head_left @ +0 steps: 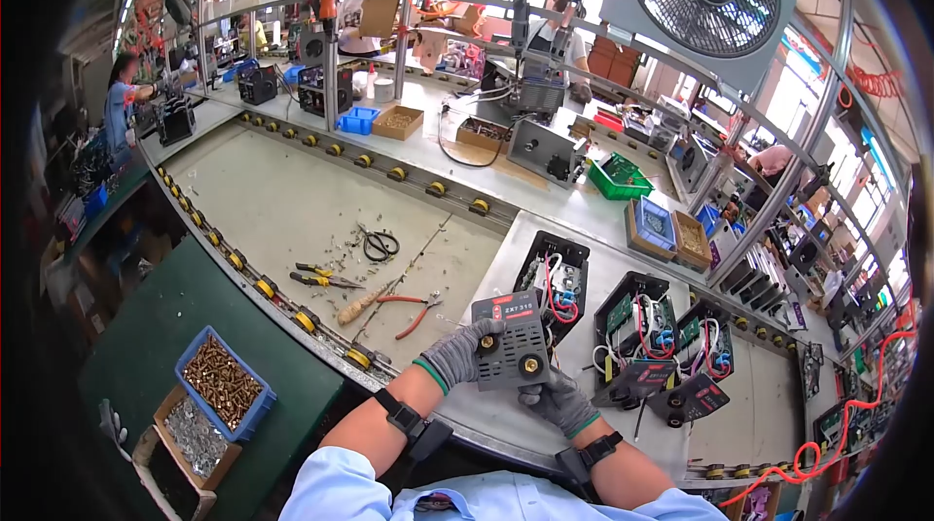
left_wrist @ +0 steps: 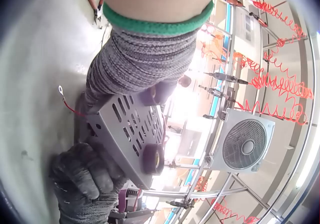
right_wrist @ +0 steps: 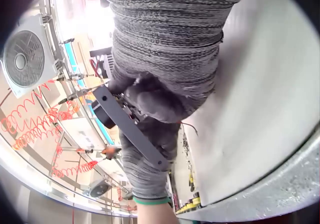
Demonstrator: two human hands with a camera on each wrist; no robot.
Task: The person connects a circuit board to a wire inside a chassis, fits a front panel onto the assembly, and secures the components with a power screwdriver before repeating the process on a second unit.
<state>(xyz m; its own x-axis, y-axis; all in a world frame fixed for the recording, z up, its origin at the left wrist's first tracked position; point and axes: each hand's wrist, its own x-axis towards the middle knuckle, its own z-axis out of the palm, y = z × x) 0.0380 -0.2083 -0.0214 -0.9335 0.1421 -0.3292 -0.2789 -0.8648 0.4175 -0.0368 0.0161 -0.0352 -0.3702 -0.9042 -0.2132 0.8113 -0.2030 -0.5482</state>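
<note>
Both hands wear grey knit gloves. My left hand (head_left: pixel 452 358) grips the left side of a grey slotted front panel (head_left: pixel 512 331) marked ZX7 315, with two black sockets with brass centres. At its lower right corner is my right hand (head_left: pixel 562 404), with curled fingers (right_wrist: pixel 155 96) at the panel's back in the right wrist view. The panel is tilted, held above the metal worktop. A short red wire with a ring terminal (left_wrist: pixel 61 90) sticks out beside it in the left wrist view. Just beyond the panel stands an open machine chassis (head_left: pixel 553 278) with red and white wires.
Two more open chassis (head_left: pixel 634 317) stand at the right, with similar panels (head_left: pixel 686 399) in front. Pliers (head_left: pixel 326 276), red-handled cutters (head_left: pixel 413 315) and scissors (head_left: pixel 379 245) lie left among scraps. A blue bin (head_left: pixel 226 383) of brass parts sits lower left. Rollers (head_left: pixel 306 319) edge the bench.
</note>
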